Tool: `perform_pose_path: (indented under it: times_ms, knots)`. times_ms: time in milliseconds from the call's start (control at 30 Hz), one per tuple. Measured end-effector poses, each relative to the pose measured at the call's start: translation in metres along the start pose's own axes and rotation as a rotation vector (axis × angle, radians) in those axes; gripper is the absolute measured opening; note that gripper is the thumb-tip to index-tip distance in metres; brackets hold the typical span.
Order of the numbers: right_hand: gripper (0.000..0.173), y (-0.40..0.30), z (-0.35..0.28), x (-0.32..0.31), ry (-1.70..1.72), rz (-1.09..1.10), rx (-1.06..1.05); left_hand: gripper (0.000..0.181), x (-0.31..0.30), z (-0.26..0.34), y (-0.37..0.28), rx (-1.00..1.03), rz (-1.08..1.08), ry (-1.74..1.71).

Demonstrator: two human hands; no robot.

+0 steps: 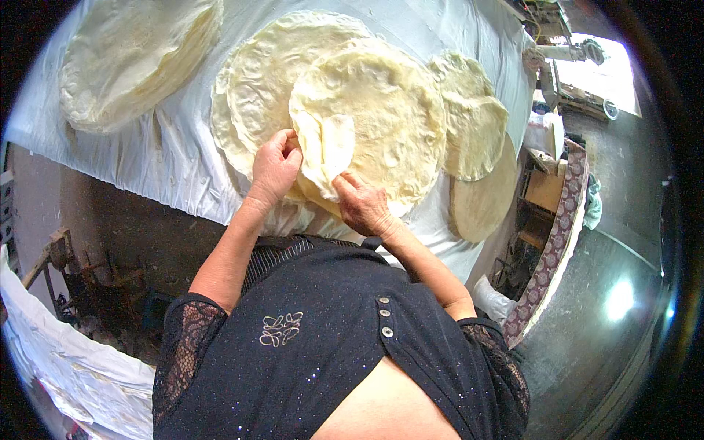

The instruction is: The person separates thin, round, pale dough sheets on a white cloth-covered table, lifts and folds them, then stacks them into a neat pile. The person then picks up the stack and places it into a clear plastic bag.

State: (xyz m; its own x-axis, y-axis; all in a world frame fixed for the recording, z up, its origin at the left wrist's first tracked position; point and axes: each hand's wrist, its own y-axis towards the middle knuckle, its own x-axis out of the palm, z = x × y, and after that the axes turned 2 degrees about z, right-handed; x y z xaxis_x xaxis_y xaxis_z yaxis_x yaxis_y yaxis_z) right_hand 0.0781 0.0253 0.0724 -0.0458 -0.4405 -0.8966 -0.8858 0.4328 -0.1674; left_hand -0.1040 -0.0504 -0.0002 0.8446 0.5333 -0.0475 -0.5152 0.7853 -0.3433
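Observation:
A thin, round, pale sheet of flatbread (385,104) lies in front of me, its near left edge turned inward as a folded flap (336,143). My right hand (363,204) grips the bottom of this fold between thumb and fingers. At the sheet's left edge, my left hand (279,165) has its fingertips pinched together on the rim. Beneath and to the left, broader flatbread sheets (258,88) overlap. A smaller, wrinkled sheet (472,124) lies at the right, partly over a round wooden board (484,206).
White cloth (181,170) covers the work surface and hangs in creases at the near edge. A thick stack of flatbread (132,60) stands at the upper left. On the right are a patterned padded edge (550,247) and shelves (542,192). More white cloth (82,374) spreads at lower left.

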Motion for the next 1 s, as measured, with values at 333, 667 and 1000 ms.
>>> perform_pose_path:
  times_ms: [333,667,1000]
  knots:
    - [0.033,0.039,0.017,-0.006,0.867,0.007,-0.042,0.044,-0.007,0.028,0.002,-0.259,-0.071,-0.635]
    - [0.075,0.087,0.011,-0.009,0.791,0.026,0.472,0.043,-0.002,0.027,0.006,-0.119,-0.184,-0.600]
    - [0.050,0.099,0.066,-0.013,1.073,0.064,0.365,0.044,0.009,0.033,0.012,-0.004,-0.198,-0.246]
